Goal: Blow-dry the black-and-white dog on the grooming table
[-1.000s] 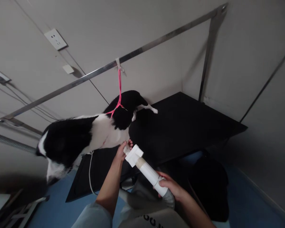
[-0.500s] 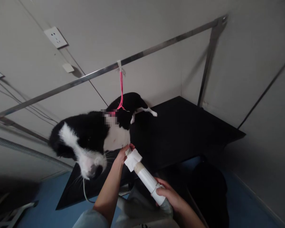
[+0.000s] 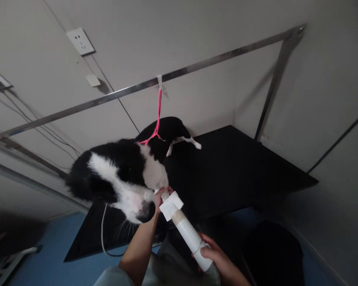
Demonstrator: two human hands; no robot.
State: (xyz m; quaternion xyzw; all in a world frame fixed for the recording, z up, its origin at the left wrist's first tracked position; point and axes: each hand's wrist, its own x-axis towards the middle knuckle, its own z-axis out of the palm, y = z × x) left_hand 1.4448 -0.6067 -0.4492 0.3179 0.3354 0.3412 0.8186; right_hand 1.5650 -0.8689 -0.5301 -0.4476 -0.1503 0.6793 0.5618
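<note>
A black-and-white dog is on a black table, its head turned down toward my left arm. My left hand, partly hidden behind the dog's muzzle, is closed around the dog's white front paw. In my right hand is a white tube-shaped tool, gripped with the fingers wrapped round its lower part. The tool has a squared white head and a beige neck. That head is close to the paw; whether they touch I cannot tell.
A pink leash runs from the dog's neck up to a metal bar. Behind are a grey wall with an outlet and cables. A pale cord hangs at the table's front; a dark rounded shape is at lower right.
The dog's muzzle has moved right and now covers part of my left hand and wrist. The view has shifted slightly. Both hands keep their holds.
</note>
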